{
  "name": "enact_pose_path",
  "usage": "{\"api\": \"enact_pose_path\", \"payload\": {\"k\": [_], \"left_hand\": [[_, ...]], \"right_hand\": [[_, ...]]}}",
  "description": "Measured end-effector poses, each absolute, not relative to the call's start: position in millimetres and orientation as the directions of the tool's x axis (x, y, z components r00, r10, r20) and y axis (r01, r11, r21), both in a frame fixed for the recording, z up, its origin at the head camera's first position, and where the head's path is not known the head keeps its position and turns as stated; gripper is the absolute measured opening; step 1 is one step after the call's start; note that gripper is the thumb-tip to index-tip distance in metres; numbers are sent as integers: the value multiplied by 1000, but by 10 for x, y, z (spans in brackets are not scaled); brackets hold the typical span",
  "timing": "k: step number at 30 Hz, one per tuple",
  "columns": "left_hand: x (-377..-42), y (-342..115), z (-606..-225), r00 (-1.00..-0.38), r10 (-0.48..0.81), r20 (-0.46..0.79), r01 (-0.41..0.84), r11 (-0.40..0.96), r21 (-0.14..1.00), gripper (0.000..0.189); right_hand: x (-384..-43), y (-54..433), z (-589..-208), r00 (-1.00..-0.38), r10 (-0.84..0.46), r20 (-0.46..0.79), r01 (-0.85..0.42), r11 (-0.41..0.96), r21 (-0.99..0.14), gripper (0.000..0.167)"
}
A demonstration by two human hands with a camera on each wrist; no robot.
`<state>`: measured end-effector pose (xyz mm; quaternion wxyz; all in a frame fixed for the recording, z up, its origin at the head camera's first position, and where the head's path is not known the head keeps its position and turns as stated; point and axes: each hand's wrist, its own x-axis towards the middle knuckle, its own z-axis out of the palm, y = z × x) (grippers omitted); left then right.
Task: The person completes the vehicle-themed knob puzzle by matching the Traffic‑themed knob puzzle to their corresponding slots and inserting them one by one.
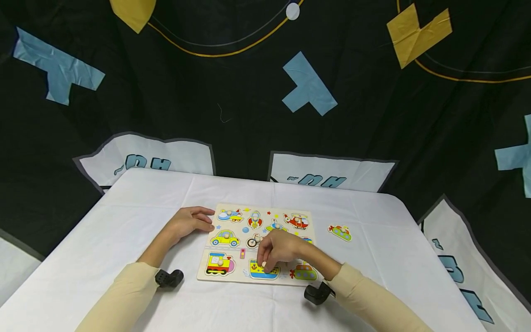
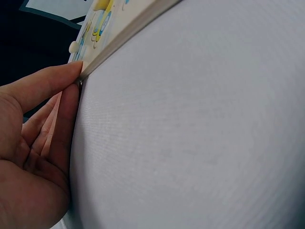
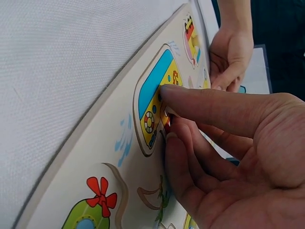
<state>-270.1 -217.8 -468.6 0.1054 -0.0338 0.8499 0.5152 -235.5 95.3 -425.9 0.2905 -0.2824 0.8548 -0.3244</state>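
A wooden knob puzzle board [image 1: 240,279] with colourful vehicle pictures lies flat on the white table. My right hand [image 1: 279,251] is over its front row, thumb and fingers pinching the small knob of the blue-and-yellow ship piece [image 3: 155,95]. The ship piece sits within its outline on the board, its far part hidden behind the fingers. At the board's left edge, my left hand [image 1: 188,224] holds the rim between thumb [image 2: 71,71] and finger. Right of the board lies a loose green submarine piece [image 1: 340,233] on the cloth.
A submarine picture [image 1: 304,271] shows in a sunken recess at the board's front right. The train [image 1: 220,263], car [image 1: 225,238] and helicopter [image 1: 296,221] are on the board too. A black curtain [image 1: 244,115] hangs behind the white tablecloth [image 1: 232,306].
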Motion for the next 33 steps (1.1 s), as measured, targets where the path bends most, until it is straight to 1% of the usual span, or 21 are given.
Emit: {"api": "enact_pose_path", "payload": {"k": [7, 10, 22, 33], "left_hand": [[-2697, -2171, -4685, -977, 44, -209, -164, 475, 865, 57], [-2694, -2169, -4682, -977, 44, -209, -164, 475, 865, 58], [-2697, -2175, -4675, -976, 38, -216, -174, 461, 870, 58], [-2695, -2161, -4669, -976, 30, -217, -178, 468, 866, 57]], "right_hand": [[-2382, 1006, -4215, -662, -676, -322, -283, 624, -729, 17], [-2417, 1056, -4189, -677, -665, -316, -264, 619, -740, 18], [-2566, 1355, -4045, -781, -574, -247, -214, 617, -757, 25], [-2686, 1744, -3995, -892, -423, -160, -169, 640, -750, 27]]}}
